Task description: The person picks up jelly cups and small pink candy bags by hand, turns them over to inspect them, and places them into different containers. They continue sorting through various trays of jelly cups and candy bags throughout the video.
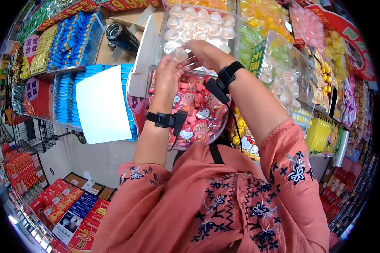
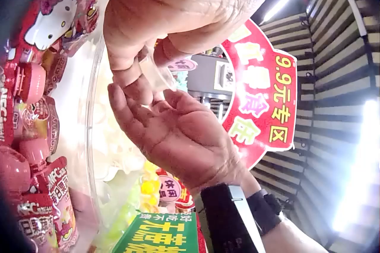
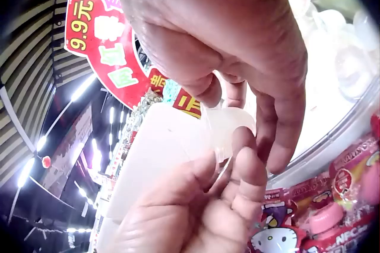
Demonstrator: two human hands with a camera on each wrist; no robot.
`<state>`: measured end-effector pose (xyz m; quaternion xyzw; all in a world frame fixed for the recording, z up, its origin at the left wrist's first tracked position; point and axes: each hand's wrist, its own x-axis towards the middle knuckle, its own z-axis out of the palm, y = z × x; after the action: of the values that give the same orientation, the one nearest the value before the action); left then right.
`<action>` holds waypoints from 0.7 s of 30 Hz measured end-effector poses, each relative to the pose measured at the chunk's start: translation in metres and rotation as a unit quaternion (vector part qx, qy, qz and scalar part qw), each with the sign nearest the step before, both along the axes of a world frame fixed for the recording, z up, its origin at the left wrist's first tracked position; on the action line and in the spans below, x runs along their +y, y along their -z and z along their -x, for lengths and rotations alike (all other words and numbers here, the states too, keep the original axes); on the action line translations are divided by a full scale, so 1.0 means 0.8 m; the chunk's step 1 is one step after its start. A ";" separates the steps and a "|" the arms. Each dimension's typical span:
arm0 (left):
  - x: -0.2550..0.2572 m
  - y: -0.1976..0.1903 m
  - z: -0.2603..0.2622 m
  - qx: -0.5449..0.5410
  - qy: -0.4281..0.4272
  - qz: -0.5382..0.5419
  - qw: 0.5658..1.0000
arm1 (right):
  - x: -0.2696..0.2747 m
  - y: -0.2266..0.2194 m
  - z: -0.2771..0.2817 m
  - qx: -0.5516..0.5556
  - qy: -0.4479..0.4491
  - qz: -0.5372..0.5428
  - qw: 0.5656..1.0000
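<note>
A clear, dome-shaped jelly cup (image 1: 179, 54) is held up between both hands, over the front edge of a bin of similar cups. My left hand (image 1: 167, 76) grips it from below, thumb and fingertips around its side in the right wrist view. From above, my right hand (image 3: 219, 33) pinches at the upper rim of the translucent cup (image 3: 233, 123) with thumb and finger. In the left wrist view the left hand (image 2: 178, 4) hides most of the cup, and the right hand (image 2: 184, 131) shows its palm.
Pale jelly cups (image 1: 198, 25) lie in rows behind the hands. Below are pink pouches (image 1: 198, 109) with spout caps in a round bin. A white sheet (image 1: 103, 105) covers blue packets at left; a dark bottle (image 1: 122, 38) lies beyond. A clear divider (image 1: 278, 46) stands at right.
</note>
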<state>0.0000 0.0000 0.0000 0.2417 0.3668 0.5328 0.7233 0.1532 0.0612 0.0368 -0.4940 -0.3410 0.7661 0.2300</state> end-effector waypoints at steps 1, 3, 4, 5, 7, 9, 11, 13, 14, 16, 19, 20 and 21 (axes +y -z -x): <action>-0.002 0.003 -0.001 -0.016 0.003 -0.001 1.000 | -0.004 0.001 0.000 0.002 -0.001 0.005 1.000; 0.015 0.005 0.006 -0.013 0.000 -0.007 1.000 | 0.013 0.012 0.008 0.024 0.006 0.005 1.000; 0.017 0.004 0.005 -0.004 -0.007 -0.006 1.000 | 0.015 0.017 0.008 0.031 0.013 0.005 0.999; 0.020 0.004 0.003 0.003 -0.014 -0.006 1.000 | 0.018 0.022 0.006 0.036 0.019 0.006 0.999; 0.023 0.023 0.002 0.057 -0.022 0.021 0.998 | 0.020 0.027 0.005 0.018 0.012 0.000 1.000; 0.027 0.030 0.002 0.086 -0.038 0.048 0.994 | 0.025 0.033 0.008 0.009 0.016 -0.009 1.000; 0.033 0.027 -0.002 0.088 -0.058 0.074 0.992 | 0.029 0.038 0.010 0.004 0.037 -0.019 0.999; 0.033 0.009 -0.005 0.100 -0.071 0.086 0.989 | 0.027 0.041 0.014 -0.003 0.080 -0.044 0.996; 0.033 0.005 -0.006 0.106 -0.079 0.092 0.987 | 0.027 0.042 0.017 -0.007 0.101 -0.056 0.993; 0.034 0.010 -0.006 0.104 -0.084 0.082 0.988 | 0.033 0.056 0.025 -0.058 0.139 -0.092 0.984; 0.038 0.025 -0.003 0.113 -0.086 0.077 0.987 | 0.040 0.071 0.031 -0.108 0.142 -0.117 0.977; 0.039 0.031 -0.002 0.118 -0.086 0.078 0.986 | 0.041 0.075 0.032 -0.121 0.134 -0.120 0.976; 0.040 0.034 -0.002 0.105 -0.087 0.074 0.988 | 0.042 0.077 0.033 -0.129 0.133 -0.123 0.975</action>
<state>0.0017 0.0320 -0.0271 0.2089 0.4986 0.5367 0.6478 0.1266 0.0948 -0.0249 -0.5978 -0.3903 0.6106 0.3428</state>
